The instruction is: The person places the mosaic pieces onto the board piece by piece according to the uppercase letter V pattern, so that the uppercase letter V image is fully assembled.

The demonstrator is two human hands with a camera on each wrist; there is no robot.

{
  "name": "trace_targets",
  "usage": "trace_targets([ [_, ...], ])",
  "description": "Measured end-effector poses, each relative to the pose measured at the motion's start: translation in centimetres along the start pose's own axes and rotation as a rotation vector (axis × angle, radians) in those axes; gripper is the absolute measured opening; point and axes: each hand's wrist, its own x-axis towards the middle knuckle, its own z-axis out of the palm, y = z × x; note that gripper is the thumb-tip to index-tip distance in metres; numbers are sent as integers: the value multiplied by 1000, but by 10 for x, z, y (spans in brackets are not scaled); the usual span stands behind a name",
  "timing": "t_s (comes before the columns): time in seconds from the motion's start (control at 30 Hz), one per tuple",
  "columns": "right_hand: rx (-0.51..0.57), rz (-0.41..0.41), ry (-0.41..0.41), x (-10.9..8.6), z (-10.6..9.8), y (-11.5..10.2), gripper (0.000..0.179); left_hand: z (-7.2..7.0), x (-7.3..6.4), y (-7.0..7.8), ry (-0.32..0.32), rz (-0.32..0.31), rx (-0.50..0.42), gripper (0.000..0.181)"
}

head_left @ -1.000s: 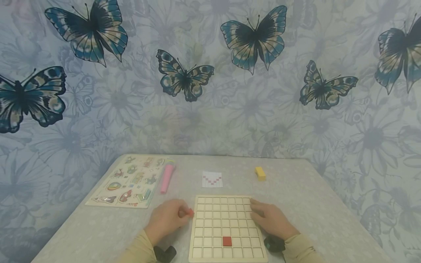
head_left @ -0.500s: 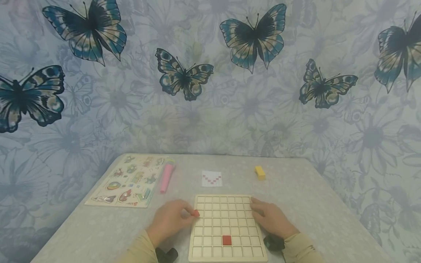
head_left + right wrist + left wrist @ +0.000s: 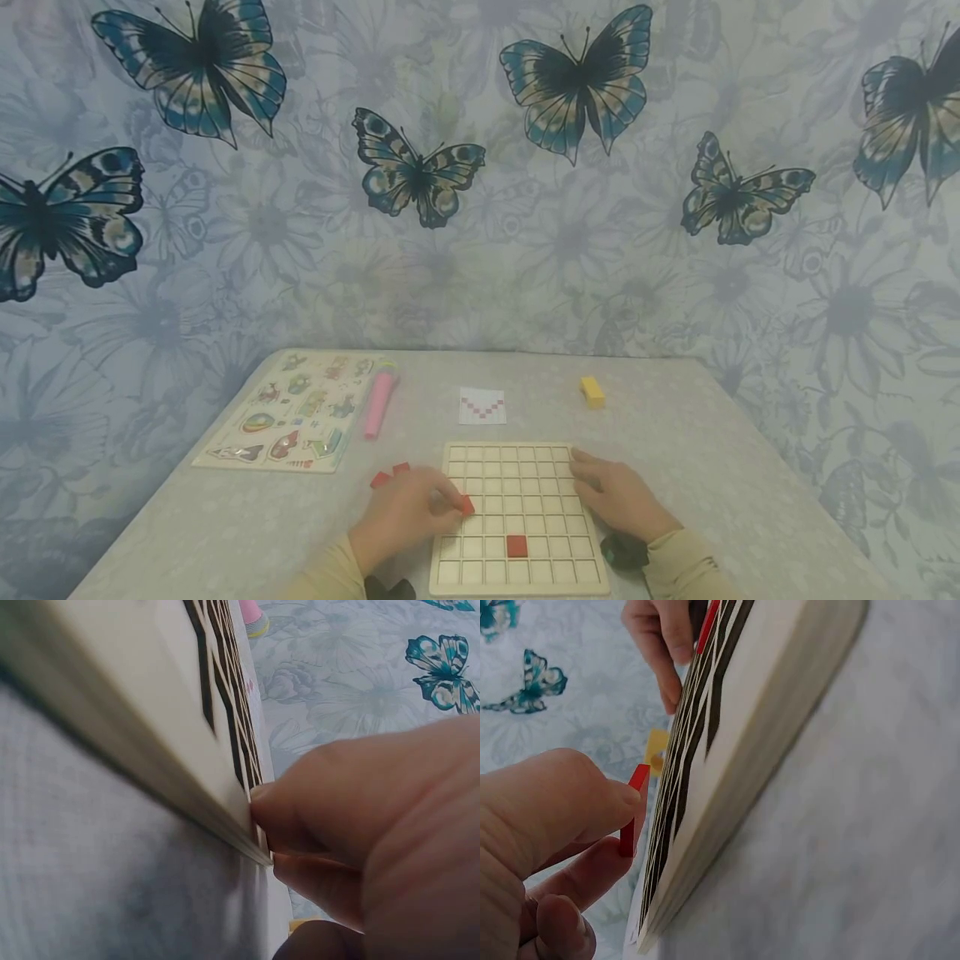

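My left hand (image 3: 412, 510) pinches a small red square tile (image 3: 467, 505) between thumb and fingers. The tile is over the left columns of a pale wooden grid board (image 3: 495, 587). In the left wrist view this tile (image 3: 636, 810) stands on edge, tilted. Another red tile (image 3: 517, 547) lies in a cell of the second row from the near edge. My right hand (image 3: 622, 497) rests on the board's right edge near the far corner, fingers extended; in the right wrist view the thumb (image 3: 262, 796) touches the rim. Two loose red tiles (image 3: 380, 480) lie on the table behind my left hand.
A white card (image 3: 482, 406) with a V-shaped pattern of pink squares lies beyond the board. A yellow block (image 3: 592, 392) is at the back right. To the left lie a pink toy microphone (image 3: 378, 407) and a picture puzzle board (image 3: 285, 412). A butterfly-patterned wall (image 3: 480, 275) rises behind the table.
My left hand has carried its red tile rightward from beside the board to above the left columns, uncovering the two loose tiles. My right hand stays at the board's right edge.
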Motion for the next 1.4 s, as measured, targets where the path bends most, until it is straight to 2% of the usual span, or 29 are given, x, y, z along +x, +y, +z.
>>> trace_targets([
  [0.13,1,-14,1,0,0,0,36,6,-1,4,-34,45,-73,15],
  [0.33,6,-3,-10,-1,0,1,38,17,-1,13,-69,127,-100,16],
  [0.43,-2,5,-11,0,0,2,38,21,-1,15,-79,185,-83,15],
  [0.57,2,13,-10,1,1,3,38,26,-1,16,-59,263,-34,14],
  [0.73,19,13,-8,1,1,3,38,29,0,14,-26,319,-11,12],
  [0.9,15,8,-11,1,1,2,37,28,0,15,-38,315,-22,10],
  [1.13,10,9,-26,2,2,3,38,27,1,16,-79,250,-38,8],
  [1.4,10,9,-18,1,-1,1,38,24,3,17,-93,194,-39,9],
])
